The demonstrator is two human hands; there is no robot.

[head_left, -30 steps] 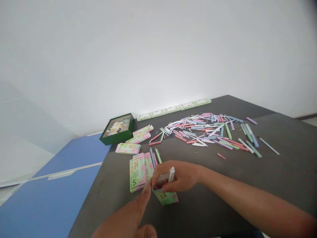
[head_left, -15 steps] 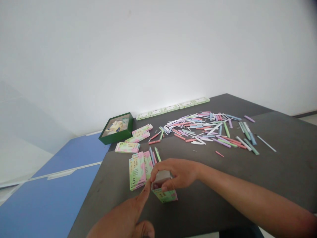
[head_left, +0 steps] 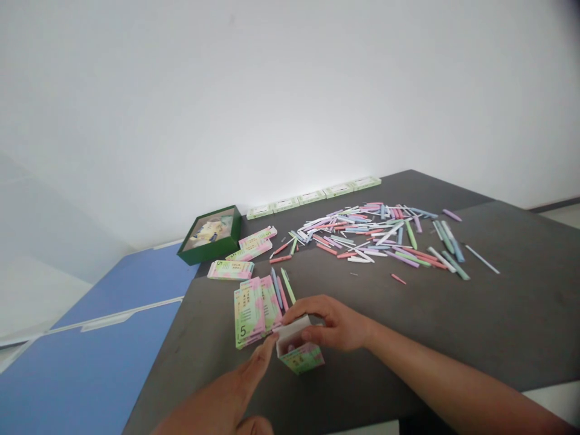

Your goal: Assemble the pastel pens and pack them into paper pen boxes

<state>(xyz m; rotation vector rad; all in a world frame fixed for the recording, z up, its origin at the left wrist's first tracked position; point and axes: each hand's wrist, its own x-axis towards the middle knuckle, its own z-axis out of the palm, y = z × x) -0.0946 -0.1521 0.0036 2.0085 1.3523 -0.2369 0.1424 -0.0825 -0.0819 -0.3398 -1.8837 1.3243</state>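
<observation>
A small green-and-pink cardboard box stands on the dark table in front of me, its top open and its pale inside showing. My right hand grips it from the far right side, with fingers behind the rim and thumb at the near edge. My left hand comes from the lower left, forefinger stretched to the box's left corner and thumb apart below. Just left of the box lie stacked flat boxes of the same print, marked 5. Several pens lie between that stack and my right hand.
Loose coloured pens and pen parts spread across the table's middle. A green tray with plastic packets sits at the back left edge. More printed boxes lie before it. Pale green boxes line the wall. Blue panels adjoin left.
My right hand has shifted right along the box's rim, uncovering more of the opening. My left forefinger stays at the left corner. The view has moved slightly.
</observation>
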